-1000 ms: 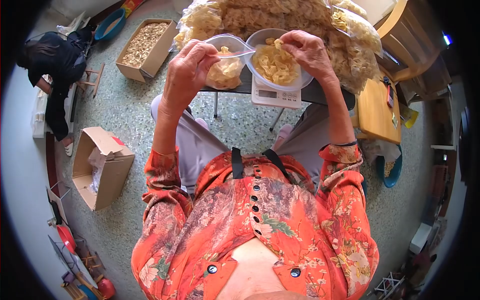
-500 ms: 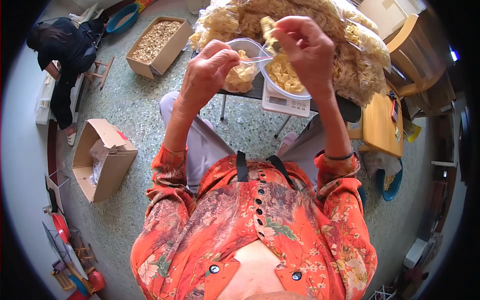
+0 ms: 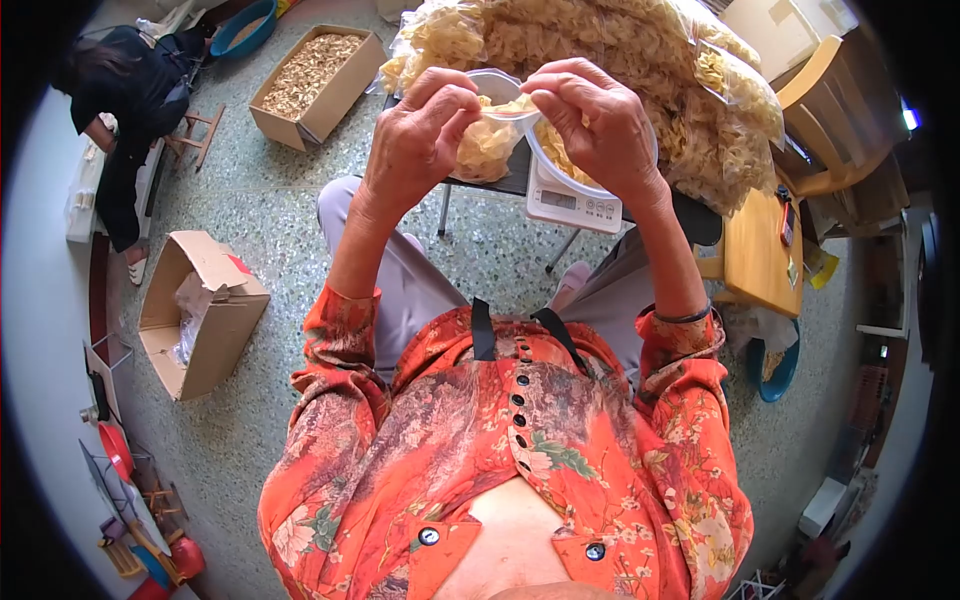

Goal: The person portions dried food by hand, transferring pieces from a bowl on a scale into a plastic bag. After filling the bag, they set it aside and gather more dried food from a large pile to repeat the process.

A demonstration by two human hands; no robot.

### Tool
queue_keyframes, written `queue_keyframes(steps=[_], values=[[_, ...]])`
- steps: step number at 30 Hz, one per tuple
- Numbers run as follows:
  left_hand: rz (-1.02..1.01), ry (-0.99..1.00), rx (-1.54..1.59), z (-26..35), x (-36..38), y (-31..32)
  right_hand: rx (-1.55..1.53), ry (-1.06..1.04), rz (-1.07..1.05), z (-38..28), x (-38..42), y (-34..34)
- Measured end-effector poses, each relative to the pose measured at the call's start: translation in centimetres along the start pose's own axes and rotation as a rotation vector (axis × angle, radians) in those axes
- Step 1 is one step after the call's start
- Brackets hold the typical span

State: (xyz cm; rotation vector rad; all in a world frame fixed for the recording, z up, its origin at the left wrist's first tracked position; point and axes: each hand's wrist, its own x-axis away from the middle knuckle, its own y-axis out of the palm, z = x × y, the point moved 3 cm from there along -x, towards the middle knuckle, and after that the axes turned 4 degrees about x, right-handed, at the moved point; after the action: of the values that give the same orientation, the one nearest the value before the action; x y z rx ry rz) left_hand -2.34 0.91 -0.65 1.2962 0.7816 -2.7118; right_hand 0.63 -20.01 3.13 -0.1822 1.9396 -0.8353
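My left hand (image 3: pixel 425 130) pinches one side of the mouth of a clear plastic bag (image 3: pixel 487 155). The bag holds pale yellow, dried, flake-like pieces and stands at the table edge. My right hand (image 3: pixel 598 125) is closed, its fingertips at the other end of the bag's mouth, which is drawn tight between both hands. Below my right hand, a white bowl (image 3: pixel 654 150) with more yellow pieces rests on a white digital scale (image 3: pixel 572 208). My right hand and wrist cover part of the bowl.
Filled clear bags (image 3: pixel 610 60) are heaped behind the bowl. To the right is a wooden chair (image 3: pixel 760 250). On the floor at left are an open cardboard box (image 3: pixel 205 320) and a carton of dried pieces (image 3: pixel 315 80). A person (image 3: pixel 130 110) in dark clothes sits far left.
My right hand has come down and left from above the bowl to the bag's mouth; the yellow piece it held up no longer shows there. My left hand still grips the bag.
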Motion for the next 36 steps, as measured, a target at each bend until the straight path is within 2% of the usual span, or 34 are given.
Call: queue_keyframes(steps=[2,4,5,6,8,9,14,16,19,22,24,28,30,32,34,36], values=[[-0.041,-0.001,-0.004,-0.6,0.2,0.2,-0.026,0.036,0.049,1.0,0.6,-0.5],[-0.076,-0.001,-0.005,-0.8,0.5,0.4,-0.034,0.339,0.169,3.4,1.7,-1.9],[-0.15,-0.092,-0.03,-1.1,0.7,0.5,-0.028,0.48,0.119,4.2,2.7,-2.5],[-0.224,-0.181,-0.057,-1.3,0.8,0.7,-0.023,0.483,0.121,5.0,3.4,-3.1],[-0.245,-0.181,-0.074,-0.8,0.4,0.8,0.144,0.468,-0.15,6.5,5.0,-3.1],[-0.264,-0.185,-0.129,-0.7,0.3,0.8,0.105,0.52,-0.219,6.4,5.4,-3.2],[-0.243,-0.17,-0.187,-0.6,0.0,0.9,0.133,0.459,-0.316,5.9,5.7,-2.6],[-0.17,-0.074,-0.154,-0.2,-0.2,0.7,0.182,0.504,-0.472,4.8,5.2,-1.8],[-0.086,0.033,-0.177,0.1,-0.6,0.5,0.244,0.569,-0.552,4.3,5.1,-0.4],[-0.088,-0.083,-0.102,-0.3,-0.2,0.5,0.328,0.58,-0.619,4.7,5.2,0.6],[-0.08,-0.075,-0.091,-0.3,-0.1,0.3,0.339,0.619,-0.669,5.1,5.3,0.8],[-0.069,-0.043,-0.032,-0.2,-0.1,0.2,0.251,0.657,-0.547,5.8,5.7,0.1],[-0.062,-0.035,-0.026,0.0,-0.2,0.1,0.125,0.764,-0.457,6.2,5.7,-1.2],[-0.05,-0.022,-0.016,0.2,-0.3,0.0,0.078,0.728,-0.421,7.6,6.5,-2.2],[-0.034,-0.052,-0.043,0.2,-0.2,-0.1,-0.216,0.84,-0.293,7.9,6.5,-3.1],[-0.021,-0.022,-0.056,0.0,0.0,0.1,-0.195,0.86,-0.304,8.0,6.7,-4.0]])
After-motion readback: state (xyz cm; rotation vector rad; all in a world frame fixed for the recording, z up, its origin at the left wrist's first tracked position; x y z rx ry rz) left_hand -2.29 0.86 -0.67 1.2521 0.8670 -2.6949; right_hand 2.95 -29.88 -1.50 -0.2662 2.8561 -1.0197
